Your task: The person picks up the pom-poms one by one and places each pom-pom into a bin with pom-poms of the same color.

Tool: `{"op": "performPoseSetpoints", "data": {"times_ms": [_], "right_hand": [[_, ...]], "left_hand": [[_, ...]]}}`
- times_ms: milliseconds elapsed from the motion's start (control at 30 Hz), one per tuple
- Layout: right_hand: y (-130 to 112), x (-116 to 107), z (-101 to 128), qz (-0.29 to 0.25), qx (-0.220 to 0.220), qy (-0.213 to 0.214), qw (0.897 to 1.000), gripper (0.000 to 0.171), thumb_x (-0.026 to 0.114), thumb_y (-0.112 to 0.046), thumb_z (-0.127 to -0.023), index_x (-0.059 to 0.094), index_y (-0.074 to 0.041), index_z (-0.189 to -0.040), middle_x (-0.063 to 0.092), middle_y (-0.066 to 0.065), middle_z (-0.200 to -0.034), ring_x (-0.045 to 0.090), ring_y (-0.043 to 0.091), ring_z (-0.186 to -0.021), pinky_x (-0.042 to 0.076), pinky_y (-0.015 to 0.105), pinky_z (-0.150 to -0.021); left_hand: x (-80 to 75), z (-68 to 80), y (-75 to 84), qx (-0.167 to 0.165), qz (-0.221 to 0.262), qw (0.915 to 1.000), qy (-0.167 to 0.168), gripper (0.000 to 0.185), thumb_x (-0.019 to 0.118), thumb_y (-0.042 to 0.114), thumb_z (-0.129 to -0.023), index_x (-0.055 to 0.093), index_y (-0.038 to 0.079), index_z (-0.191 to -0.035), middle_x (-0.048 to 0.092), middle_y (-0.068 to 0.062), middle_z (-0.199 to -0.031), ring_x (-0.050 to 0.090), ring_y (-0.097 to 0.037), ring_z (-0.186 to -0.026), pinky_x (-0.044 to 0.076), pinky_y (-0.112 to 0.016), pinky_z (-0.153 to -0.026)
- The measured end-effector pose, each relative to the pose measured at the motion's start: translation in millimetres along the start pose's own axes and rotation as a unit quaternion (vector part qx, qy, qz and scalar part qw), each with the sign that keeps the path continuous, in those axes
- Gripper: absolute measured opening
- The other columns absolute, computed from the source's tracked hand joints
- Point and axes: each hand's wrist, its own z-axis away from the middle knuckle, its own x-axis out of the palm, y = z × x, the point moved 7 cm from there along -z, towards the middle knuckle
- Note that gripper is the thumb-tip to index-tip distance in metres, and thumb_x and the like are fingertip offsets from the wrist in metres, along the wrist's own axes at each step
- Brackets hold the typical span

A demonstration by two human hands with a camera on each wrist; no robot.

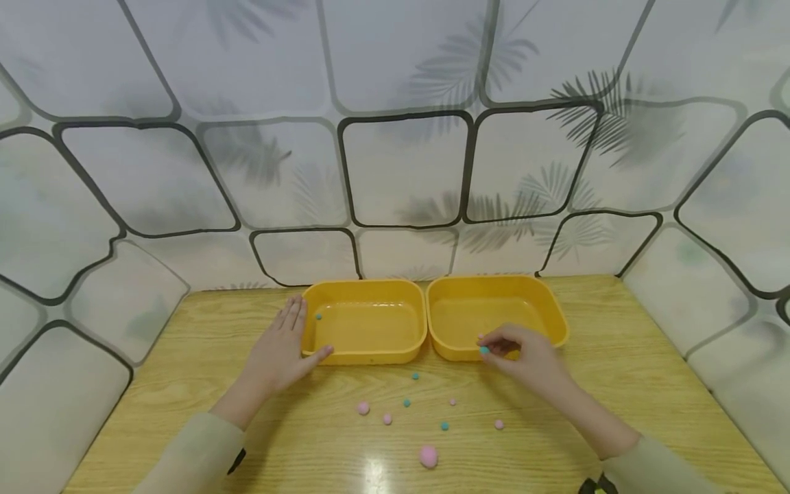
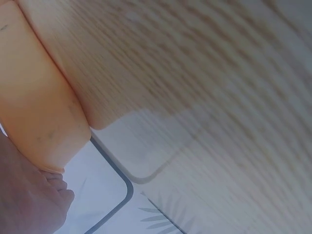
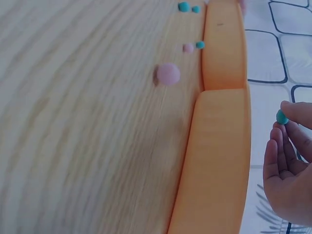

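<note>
Right hand (image 1: 531,357) fingertips pinch small teal pom-pom (image 1: 484,350) — held above near rim of right yellow tray (image 1: 555,312). Left hand (image 1: 280,353) fingers straight, together, flat against left end of left yellow tray (image 1: 364,288), thumb along its front wall. One teal pom-pom (image 1: 319,317) inside left tray. Trays touching, side by side. Pink and teal pom-poms scattered on wooden table (image 1: 617,384) — largest pink pom-pom (image 1: 428,456) nearest the person.

You pinch a tiny round teal ball (image 1: 484,350) in your right hand (image 1: 524,357) over the front edge of the right yellow tub (image 1: 555,315), and your left hand (image 1: 280,353) lies flat against the left yellow tub (image 1: 364,353).
</note>
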Motion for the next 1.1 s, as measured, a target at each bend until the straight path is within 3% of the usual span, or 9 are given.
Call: {"op": "performPoseSetpoints", "data": {"times_ms": [400,833,1100], "right_hand": [[-4.6,28.5,-31.3,-0.021,-0.018,-0.009,1.000,0.015,0.083,-0.007,-0.092,0.080,-0.005,-0.106,0.078,0.002,-0.097,0.068,0.003,-0.083,0.062,0.027,-0.079],[-21.1,58.2,-65.4,-0.070,0.008,-0.033,0.997,0.013,0.081,-0.008,-0.094,0.080,-0.005,-0.107,0.077,0.007,-0.098,0.069,0.014,-0.087,0.059,0.023,-0.080],[-28.0,73.0,-86.8,-0.059,0.036,-0.036,0.997,0.015,0.080,-0.013,-0.096,0.080,-0.009,-0.110,0.076,0.006,-0.101,0.070,0.017,-0.090,0.059,0.027,-0.081]], "left_hand": [[1.5,-0.1,0.1,0.001,0.003,1.0000,0.008,0.104,0.058,0.061,-0.102,0.021,-0.015,-0.162,0.021,-0.033,-0.171,0.023,-0.048,-0.161,0.024,-0.055,-0.133],[1.3,1.0,0.2,-0.002,0.011,0.9999,0.009,0.103,0.059,0.059,-0.102,0.021,-0.015,-0.162,0.020,-0.033,-0.171,0.021,-0.048,-0.162,0.024,-0.056,-0.133],[1.4,0.6,-0.6,-0.001,0.011,0.9999,0.009,0.104,0.058,0.060,-0.102,0.020,-0.015,-0.163,0.021,-0.033,-0.172,0.022,-0.049,-0.161,0.024,-0.056,-0.133]]}}
